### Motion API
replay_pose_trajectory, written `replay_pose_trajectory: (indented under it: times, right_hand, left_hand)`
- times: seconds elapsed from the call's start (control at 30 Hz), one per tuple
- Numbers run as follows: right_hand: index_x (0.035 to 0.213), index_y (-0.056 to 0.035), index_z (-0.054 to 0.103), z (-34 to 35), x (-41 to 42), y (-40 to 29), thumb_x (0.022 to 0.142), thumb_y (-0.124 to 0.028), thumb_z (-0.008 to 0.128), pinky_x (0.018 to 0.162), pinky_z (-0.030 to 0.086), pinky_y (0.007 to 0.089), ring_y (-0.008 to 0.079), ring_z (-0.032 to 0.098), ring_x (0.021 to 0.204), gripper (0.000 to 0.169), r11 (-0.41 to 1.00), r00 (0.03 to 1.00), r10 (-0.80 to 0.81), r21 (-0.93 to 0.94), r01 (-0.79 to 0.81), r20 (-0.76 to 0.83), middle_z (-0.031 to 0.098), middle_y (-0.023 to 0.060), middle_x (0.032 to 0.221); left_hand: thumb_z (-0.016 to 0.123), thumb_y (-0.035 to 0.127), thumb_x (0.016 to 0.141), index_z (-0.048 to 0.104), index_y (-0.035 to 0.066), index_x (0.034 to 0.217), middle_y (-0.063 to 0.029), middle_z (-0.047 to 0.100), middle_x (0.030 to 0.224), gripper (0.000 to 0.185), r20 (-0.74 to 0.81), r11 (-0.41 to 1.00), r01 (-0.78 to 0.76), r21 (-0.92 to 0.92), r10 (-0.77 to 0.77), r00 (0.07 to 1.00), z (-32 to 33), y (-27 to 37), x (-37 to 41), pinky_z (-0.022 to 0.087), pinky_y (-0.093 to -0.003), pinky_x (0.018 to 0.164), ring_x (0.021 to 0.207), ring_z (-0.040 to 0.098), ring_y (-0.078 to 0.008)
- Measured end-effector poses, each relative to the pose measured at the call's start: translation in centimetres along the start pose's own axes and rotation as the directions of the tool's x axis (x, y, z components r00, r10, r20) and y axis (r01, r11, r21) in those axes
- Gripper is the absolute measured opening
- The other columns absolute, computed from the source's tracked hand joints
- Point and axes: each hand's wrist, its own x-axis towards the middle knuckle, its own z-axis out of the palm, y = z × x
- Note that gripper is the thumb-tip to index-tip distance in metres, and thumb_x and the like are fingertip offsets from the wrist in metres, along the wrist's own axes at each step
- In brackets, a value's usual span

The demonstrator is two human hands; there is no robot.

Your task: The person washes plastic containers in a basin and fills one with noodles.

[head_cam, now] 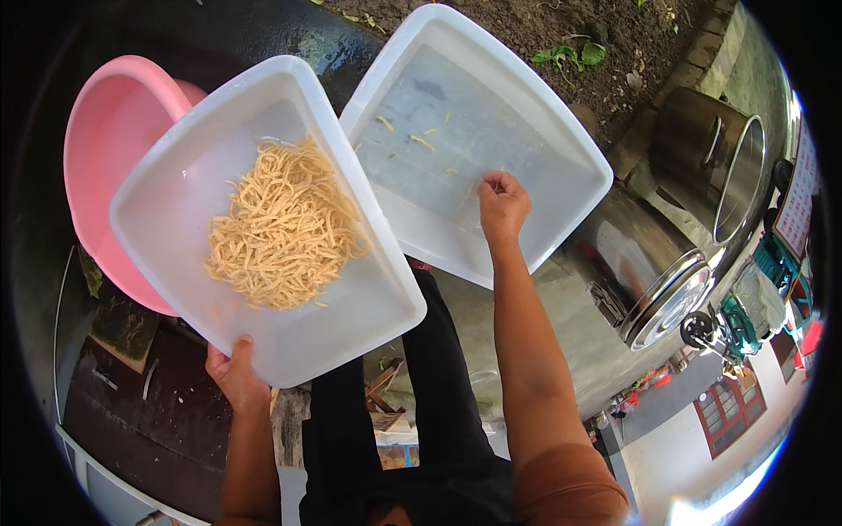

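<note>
My left hand (240, 375) grips the near rim of a white plastic tub (164, 197), thumb over the edge and fingers beneath it. A heap of pale yellow, noodle-like strips (283, 230) lies inside, beside a little liquid near the far corner. This tub is tilted and overlaps a second white tub (552, 158). Inside that one, a few stray strips (422, 143) are scattered over its wet bottom. Over its near right part is my right hand (505, 205), fingers curled together; whether the fingertips pinch a small scrap is not visible.
Partly behind the held tub is a pink basin (108, 158). Two large stainless steel pots, one open (697, 151) and one lidded (635, 256), lie to the right. Bare soil (513, 39) with green leaves borders the far side; a dark brown board (151, 407) is lower left.
</note>
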Motion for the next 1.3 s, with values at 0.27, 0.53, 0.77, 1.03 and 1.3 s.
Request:
replay_pose_trajectory:
  times: [0.27, 0.53, 0.77, 1.03, 1.3]
  right_hand:
    - [0.095, -0.0066, 0.066, 4.4, 3.4, -3.6, 0.074, -0.001, 0.07, 0.062, 0.049, 0.0253, 0.0129, 0.061, 0.07, 0.023, 0.989, 0.993, -0.106, -0.096, 0.111, 0.055, 0.066, 0.0062, 0.092]
    - [0.095, -0.0066, 0.066, -5.7, -1.3, -14.0, 0.074, 0.0, 0.069, 0.06, 0.049, 0.0235, 0.0113, 0.06, 0.068, 0.022, 0.811, 0.988, -0.15, 0.569, 0.139, -0.028, 0.067, 0.0055, 0.09]
    - [0.094, -0.0064, 0.066, -8.9, -4.1, -16.9, 0.074, 0.001, 0.069, 0.058, 0.048, 0.0232, 0.0106, 0.061, 0.069, 0.021, 0.776, 0.96, -0.265, 0.612, 0.155, 0.093, 0.067, 0.0051, 0.091]
    - [0.092, -0.0051, 0.066, -1.2, -1.2, 2.7, 0.074, 0.002, 0.068, 0.061, 0.05, 0.0245, 0.0114, 0.061, 0.072, 0.019, 0.997, 0.999, 0.04, -0.066, -0.041, -0.014, 0.066, 0.0061, 0.091]
    - [0.09, -0.0038, 0.065, -0.1, -2.6, 4.4, 0.075, 0.002, 0.067, 0.063, 0.051, 0.0259, 0.0122, 0.062, 0.075, 0.016, 0.996, 0.997, 0.08, -0.047, -0.08, -0.011, 0.065, 0.0071, 0.092]
  left_hand:
    - [0.051, -0.006, 0.08, 0.054, -0.005, 0.116, -0.009, 0.062, 0.105, 0.036, 0.024, 1.0, -0.008, -0.012, 0.008, 1.0, 0.6, 0.3, 0.1, 0.048, -0.028, 0.082, 0.09, 0.06, -0.016]
    - [0.051, -0.006, 0.08, 0.053, -0.005, 0.117, -0.0089, 0.061, 0.104, 0.037, -0.042, 1.0, -0.009, 0.01, 0.009, 0.999, 0.8, 1.3, -0.4, 0.048, -0.028, 0.081, 0.089, 0.06, -0.0155]
    - [0.05, -0.005, 0.08, 0.051, -0.006, 0.119, -0.0101, 0.06, 0.107, 0.039, 0.009, 1.0, -0.014, -0.007, 0.014, 1.0, -0.8, 1.4, -0.4, 0.047, -0.0295, 0.084, 0.092, 0.06, -0.0166]
    - [0.05, -0.004, 0.079, 0.049, -0.007, 0.122, -0.0115, 0.059, 0.112, 0.043, 0.026, 1.0, -0.024, 0.005, 0.024, 0.999, -2.1, 1.0, 0.0, 0.046, -0.0302, 0.087, 0.097, 0.059, -0.0186]
    - [0.05, -0.004, 0.08, 0.048, -0.006, 0.125, -0.0113, 0.058, 0.115, 0.046, 0.01, 1.0, 0.013, 0.013, -0.013, 1.0, -1.8, 1.5, -0.4, 0.045, -0.0305, 0.088, 0.1, 0.058, -0.0187]
